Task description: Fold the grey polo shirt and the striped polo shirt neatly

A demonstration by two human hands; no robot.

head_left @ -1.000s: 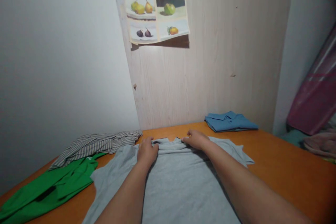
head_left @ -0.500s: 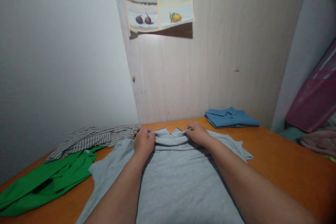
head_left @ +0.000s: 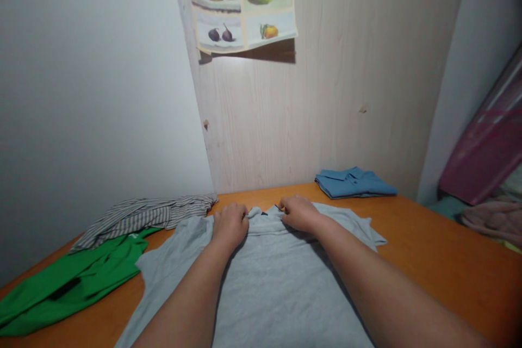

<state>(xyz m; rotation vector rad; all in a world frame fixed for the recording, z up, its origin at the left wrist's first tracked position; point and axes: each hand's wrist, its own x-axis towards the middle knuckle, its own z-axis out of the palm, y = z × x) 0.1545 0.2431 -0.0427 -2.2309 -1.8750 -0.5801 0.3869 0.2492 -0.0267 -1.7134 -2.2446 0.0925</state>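
A light grey shirt (head_left: 281, 288) lies spread on the orange table, its collar end at the far side and its sleeves out to both sides. My left hand (head_left: 230, 224) is closed on the left side of the collar. On the collar's right side, my right hand (head_left: 299, 213) pinches the fabric between thumb and fingers. Between the two hands the neck opening shows, with a small dark patch inside it. The shirt's near end runs out of view below.
On the orange table (head_left: 432, 261), a folded blue shirt (head_left: 354, 182) lies at the back right. A striped garment (head_left: 142, 217) and a green garment (head_left: 81, 283) lie at the left. Behind stands a wall with a fruit picture (head_left: 242, 8). Pink and brownish cloth is at the far right.
Both hands have drawn slightly closer together. The collar band, stretched and raised between them before, now sits lower and looser. The view has shifted slightly.
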